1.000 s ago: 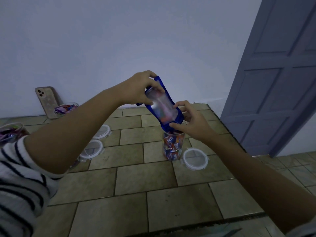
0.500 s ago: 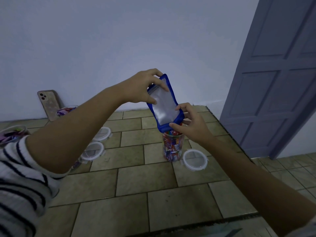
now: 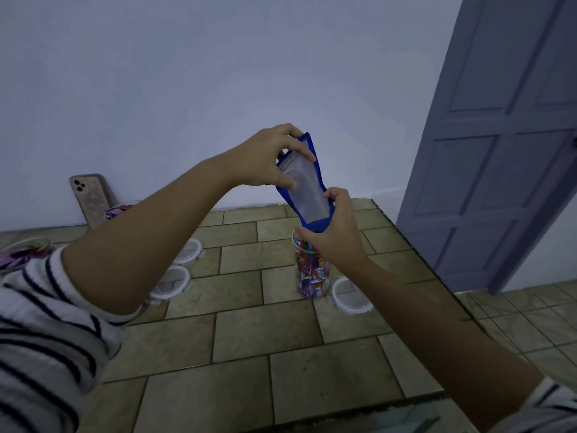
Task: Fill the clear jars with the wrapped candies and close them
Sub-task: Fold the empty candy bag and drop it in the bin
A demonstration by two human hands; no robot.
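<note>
A blue candy bag (image 3: 304,192) with a clear window hangs upside down over an open clear jar (image 3: 310,273). The jar stands on the tiled counter (image 3: 237,332) and is packed with red and blue wrapped candies. My left hand (image 3: 268,160) pinches the bag's upper end. At the bag's mouth, just above the jar rim, my right hand (image 3: 335,229) grips the lower end. The bag's window looks empty. A round clear lid (image 3: 351,295) lies right of the jar.
Two more round lids (image 3: 170,282) (image 3: 189,251) lie on the counter at the left. Behind my left arm stand two other jars with candies (image 3: 120,209) (image 3: 22,253). A phone (image 3: 90,198) leans on the wall. The counter's right edge drops beside a grey door (image 3: 499,151).
The candies visible in the bag a second ago have gone down into the jar and the window now looks empty. Both hands lifted the bag slightly and held it more upright.
</note>
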